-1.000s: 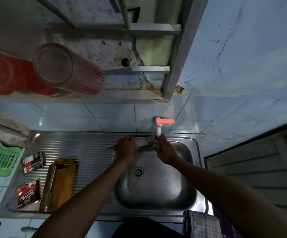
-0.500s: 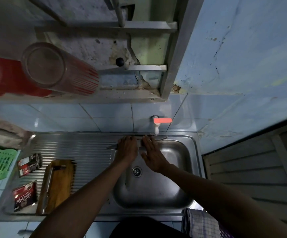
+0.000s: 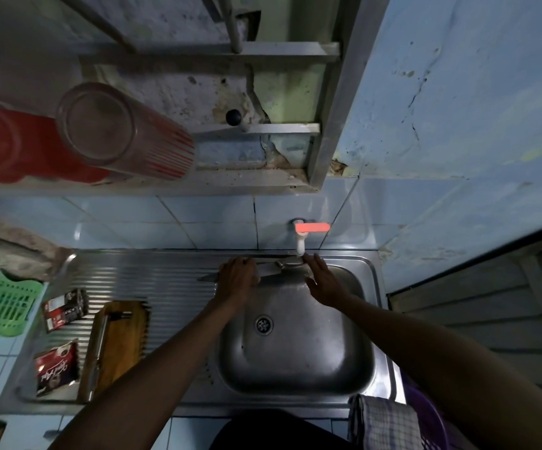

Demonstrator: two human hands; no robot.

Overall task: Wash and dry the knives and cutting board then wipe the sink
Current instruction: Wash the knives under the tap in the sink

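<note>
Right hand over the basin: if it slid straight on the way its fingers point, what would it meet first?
Probably the white tap spout, just beyond the right hand and its straight fingers; after that the tiled wall. Depth is unclear, so it might pass under the spout.

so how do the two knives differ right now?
The held knife is off the counter, lying crosswise at the basin's far edge under the tap, with the left hand wrapped round it. The board knife lies untouched on the cutting board on the drainboard, running front to back. Both look metal and long.
</note>
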